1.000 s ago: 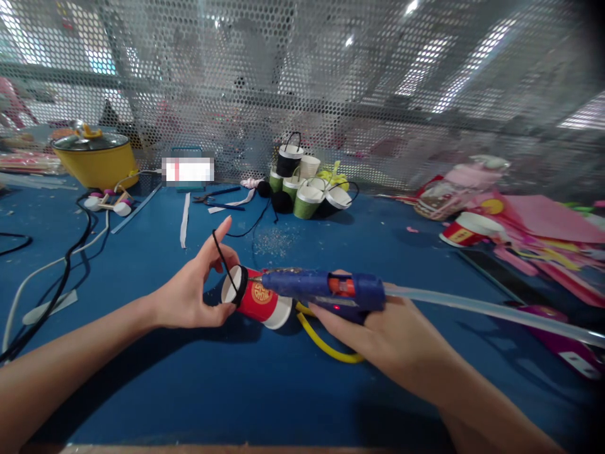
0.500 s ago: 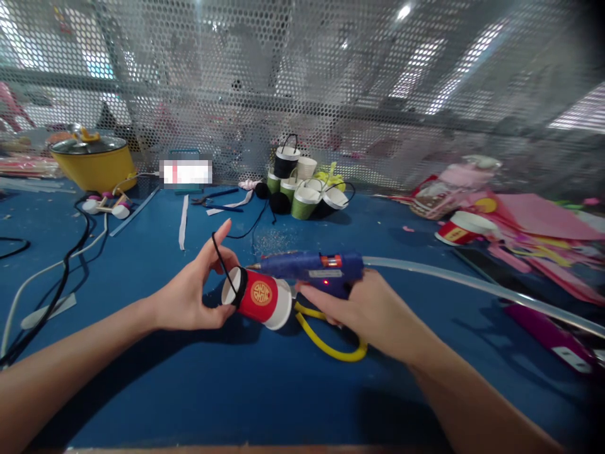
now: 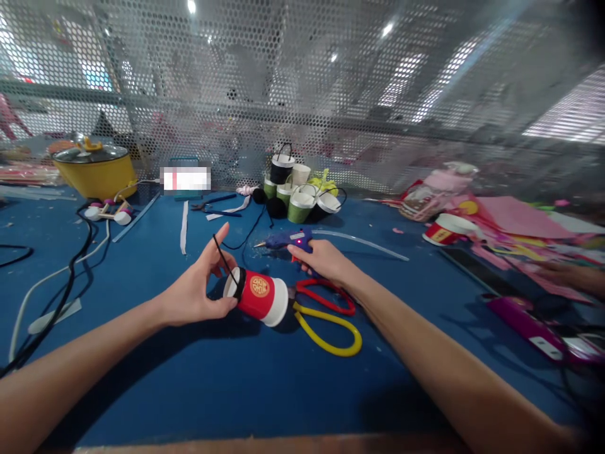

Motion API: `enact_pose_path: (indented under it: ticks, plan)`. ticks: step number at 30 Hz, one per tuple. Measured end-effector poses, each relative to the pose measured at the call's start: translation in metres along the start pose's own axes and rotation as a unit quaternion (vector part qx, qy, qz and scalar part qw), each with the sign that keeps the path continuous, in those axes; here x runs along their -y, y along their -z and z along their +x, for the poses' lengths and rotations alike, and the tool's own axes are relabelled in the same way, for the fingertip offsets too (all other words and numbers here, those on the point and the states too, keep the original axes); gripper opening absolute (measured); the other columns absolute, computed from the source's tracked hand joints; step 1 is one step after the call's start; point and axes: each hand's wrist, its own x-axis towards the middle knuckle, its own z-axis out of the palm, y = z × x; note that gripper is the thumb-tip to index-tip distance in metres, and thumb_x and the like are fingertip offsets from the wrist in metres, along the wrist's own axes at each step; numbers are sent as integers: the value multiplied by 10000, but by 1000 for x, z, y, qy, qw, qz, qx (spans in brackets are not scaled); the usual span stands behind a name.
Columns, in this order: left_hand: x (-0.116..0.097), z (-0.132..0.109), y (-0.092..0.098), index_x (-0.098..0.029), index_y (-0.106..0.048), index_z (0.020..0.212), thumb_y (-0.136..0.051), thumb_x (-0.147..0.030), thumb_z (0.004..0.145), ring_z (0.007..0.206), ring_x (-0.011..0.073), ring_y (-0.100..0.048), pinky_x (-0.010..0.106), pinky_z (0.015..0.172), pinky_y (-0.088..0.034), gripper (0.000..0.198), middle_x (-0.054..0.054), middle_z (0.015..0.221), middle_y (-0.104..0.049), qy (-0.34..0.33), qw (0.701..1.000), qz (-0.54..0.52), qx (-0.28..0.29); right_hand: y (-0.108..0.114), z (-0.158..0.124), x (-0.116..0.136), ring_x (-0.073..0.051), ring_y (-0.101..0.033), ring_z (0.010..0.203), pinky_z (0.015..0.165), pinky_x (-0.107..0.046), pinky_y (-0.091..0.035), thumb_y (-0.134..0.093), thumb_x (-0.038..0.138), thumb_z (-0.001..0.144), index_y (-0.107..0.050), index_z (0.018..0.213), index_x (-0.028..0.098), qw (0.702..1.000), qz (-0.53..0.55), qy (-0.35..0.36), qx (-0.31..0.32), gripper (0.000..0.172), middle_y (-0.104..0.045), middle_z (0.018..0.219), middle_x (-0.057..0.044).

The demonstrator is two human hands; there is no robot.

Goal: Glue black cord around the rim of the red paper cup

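1. Head view: left hand (image 3: pixel 198 287) grasped a paper cup (image 3: pixel 258 299) at its left end, thumb on the near side, one finger raised.
2. Cup was near the centre of the blue table (image 3: pixel 189 384), tipped on its side; red middle, gold emblem, white right end, black band around the left end.
3. Black cord (image 3: pixel 222 255) slanted from the cup's left end up to the raised finger.
4. Right hand (image 3: pixel 326 258) gripped a blue glue gun (image 3: pixel 292 238), nozzle pointing left, red light on. Gun was on the far side of the cup, apart from it.
5. Clear glue stick (image 3: pixel 363 239) stuck out of the gun's back, to the right.
6. Scissors (image 3: pixel 322 314), one handle red, one yellow, lay just right of the cup; blades mostly hidden.
7. Far centre: small cups (image 3: pixel 300 210), bunched, green, black and white. Pliers (image 3: pixel 222 198) left of them, white strip (image 3: pixel 184 230) nearer.
8. Far left: yellow pot (image 3: pixel 97 178), glass lid on.
9. Right: another red-and-white cup (image 3: pixel 441 232), tilted, beside pink sheets (image 3: pixel 524 217); dark phone (image 3: pixel 477 271) nearer.
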Motion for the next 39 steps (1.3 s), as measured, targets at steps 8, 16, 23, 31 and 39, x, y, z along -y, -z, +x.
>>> enact_pose_path:
  ticks: [8,16,23,31,39]
  plan:
    - [-1,-1,-2,-284,30,1438,-626,-155,688,868,173,-486,387,856,-381,1005,36,996,-498,9,1000,4,6,0,6,14,-263,-583,879,705,-319,-403,-582,334,803,-628,619,148,984,-135,64,-100,266,-638,777,-127]
    - [-8,-1,-5,-285,25,1435,-619,-157,685,982,194,-502,389,939,-359,997,52,1074,-499,27,998,-46,28,-16,-36,92,-137,-551,755,706,-266,-413,-614,236,788,-671,718,151,926,61,355,113,124,-607,764,-25]
    - [-4,0,-5,-276,41,1435,-618,-156,688,829,160,-476,342,800,-349,1003,2,895,-487,16,997,-58,38,-3,-47,76,-89,-458,591,585,-245,-381,-598,263,765,-559,688,165,940,221,237,110,130,-514,644,44]
    - [-7,-4,-9,-284,20,1435,-597,-119,693,900,187,-459,366,826,-332,979,29,959,-488,-20,996,-59,61,-17,-45,55,-91,-418,591,552,-249,-345,-581,322,762,-522,716,164,948,242,194,76,175,-481,639,44]
    - [-9,-6,-12,-286,32,1436,-578,-108,697,923,198,-465,378,833,-341,974,39,972,-488,-32,996,-47,66,-19,-48,55,-91,-396,567,529,-247,-336,-545,353,787,-493,723,178,944,249,199,80,193,-454,626,50]
